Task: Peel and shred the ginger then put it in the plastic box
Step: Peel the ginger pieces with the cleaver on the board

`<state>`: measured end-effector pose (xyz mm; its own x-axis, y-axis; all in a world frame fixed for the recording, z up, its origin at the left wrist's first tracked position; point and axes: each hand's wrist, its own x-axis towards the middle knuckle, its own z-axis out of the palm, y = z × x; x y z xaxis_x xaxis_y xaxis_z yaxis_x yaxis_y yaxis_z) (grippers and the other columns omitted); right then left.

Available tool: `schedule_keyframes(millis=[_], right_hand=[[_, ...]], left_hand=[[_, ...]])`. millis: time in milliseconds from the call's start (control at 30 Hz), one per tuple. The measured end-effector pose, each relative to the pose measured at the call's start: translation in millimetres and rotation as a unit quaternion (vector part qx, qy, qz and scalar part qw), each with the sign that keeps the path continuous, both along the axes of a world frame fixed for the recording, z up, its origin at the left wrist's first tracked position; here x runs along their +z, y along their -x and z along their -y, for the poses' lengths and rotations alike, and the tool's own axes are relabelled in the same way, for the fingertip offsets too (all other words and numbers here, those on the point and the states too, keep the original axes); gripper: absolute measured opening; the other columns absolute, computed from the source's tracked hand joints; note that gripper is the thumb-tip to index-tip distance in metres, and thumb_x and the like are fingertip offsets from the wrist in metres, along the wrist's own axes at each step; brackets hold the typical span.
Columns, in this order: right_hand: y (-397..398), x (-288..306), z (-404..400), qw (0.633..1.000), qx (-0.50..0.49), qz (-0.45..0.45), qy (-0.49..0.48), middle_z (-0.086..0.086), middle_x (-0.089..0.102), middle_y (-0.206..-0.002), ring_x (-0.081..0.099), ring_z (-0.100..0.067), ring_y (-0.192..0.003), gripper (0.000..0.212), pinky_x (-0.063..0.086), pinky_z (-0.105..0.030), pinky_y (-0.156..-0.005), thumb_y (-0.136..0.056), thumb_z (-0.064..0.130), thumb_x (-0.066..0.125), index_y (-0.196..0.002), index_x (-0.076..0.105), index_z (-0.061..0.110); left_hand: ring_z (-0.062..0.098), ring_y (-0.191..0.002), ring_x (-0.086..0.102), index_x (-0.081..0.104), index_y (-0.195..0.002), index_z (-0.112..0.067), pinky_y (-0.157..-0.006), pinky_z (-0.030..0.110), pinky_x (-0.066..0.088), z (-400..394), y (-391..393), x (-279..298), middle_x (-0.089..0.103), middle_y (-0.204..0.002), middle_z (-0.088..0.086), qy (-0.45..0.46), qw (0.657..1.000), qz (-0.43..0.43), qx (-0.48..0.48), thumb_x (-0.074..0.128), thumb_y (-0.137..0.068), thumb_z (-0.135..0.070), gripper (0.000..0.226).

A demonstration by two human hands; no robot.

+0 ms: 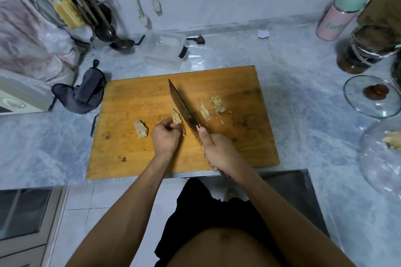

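A wooden cutting board [152, 154] lies on the marble counter. My left hand [166, 136] pinches a piece of ginger [176, 116] and holds it down on the board. My right hand [217, 154] grips the handle of a cleaver [183, 106], whose blade stands right beside that ginger on its right. Another ginger chunk [140, 129] lies left of my left hand. Ginger peelings [204, 111] and scraps [218, 104] lie right of the blade. The clear plastic box [165, 50] with black clips sits behind the board.
A dark cloth mitt [83, 93] lies at the board's left corner. Ladles and utensils [104, 28] stand at the back left. At the right are a glass lid [371, 95], a dark jar [362, 50], a pink bottle [338, 15] and a glass bowl [382, 158].
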<state>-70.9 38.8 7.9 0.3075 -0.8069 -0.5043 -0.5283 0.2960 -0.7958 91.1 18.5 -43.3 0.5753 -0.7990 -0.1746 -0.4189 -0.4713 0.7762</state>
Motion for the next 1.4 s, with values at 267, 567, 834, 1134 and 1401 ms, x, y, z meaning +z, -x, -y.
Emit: schedule_keyframes(millis=[267,567,834,1134,1401], right_hand=[[5.5,-1.6,4.8,1.000,0.004,-0.006,0.000,-0.003,0.054,-0.058,0.053,-0.017,-0.049,0.066,0.045,-0.026,-0.046,-0.103,0.058,0.021,-0.073,0.056,0.010],[15.5,-5.9,3.7,1.000,-0.002,0.004,-0.014,-0.003,0.049,-0.055,0.049,-0.016,-0.046,0.063,0.042,-0.025,-0.046,-0.103,0.058,0.024,-0.071,0.052,0.012],[31.3,-2.7,5.9,1.000,0.015,0.023,0.014,0.010,0.051,-0.041,0.045,-0.003,-0.036,0.059,0.041,-0.023,-0.045,-0.104,0.054,0.029,-0.076,0.054,0.008],[32.7,3.0,9.0,0.999,0.032,0.017,0.039,0.000,0.050,-0.050,0.049,0.009,-0.038,0.060,0.042,-0.024,-0.047,-0.103,0.052,0.029,-0.075,0.053,0.005],[38.5,1.0,10.1,0.997,0.045,0.000,0.055,-0.016,0.049,-0.060,0.047,0.001,-0.038,0.063,0.040,-0.020,-0.047,-0.101,0.057,0.027,-0.074,0.053,0.006]], left_hand=[[0.013,-0.090,0.059,0.064,-0.127,-0.007,-0.084,0.019,0.045,5.5,-4.0,0.4,0.068,-0.098,0.001,-0.020,1.000,-0.019,-0.013,0.058,-0.091,-0.008,0.037],[0.000,-0.068,0.053,0.061,-0.133,-0.014,-0.064,0.008,0.035,7.2,-5.3,1.2,0.063,-0.084,-0.005,-0.012,0.997,0.021,-0.070,0.062,-0.091,-0.014,0.042],[0.013,-0.081,0.058,0.066,-0.128,-0.015,-0.068,0.016,0.038,7.8,-5.8,-1.2,0.063,-0.089,-0.005,-0.004,0.996,0.049,-0.076,0.063,-0.093,-0.017,0.035],[0.026,-0.109,0.060,0.059,-0.135,-0.017,-0.085,0.023,0.041,1.9,-14.0,-1.7,0.064,-0.124,0.009,-0.037,0.977,0.127,-0.169,0.066,-0.091,-0.019,0.045],[0.031,-0.112,0.059,0.067,-0.126,-0.015,-0.095,0.039,0.051,-2.9,-28.2,-5.5,0.062,-0.127,0.008,-0.024,0.956,0.215,-0.200,0.065,-0.087,-0.012,0.040]])
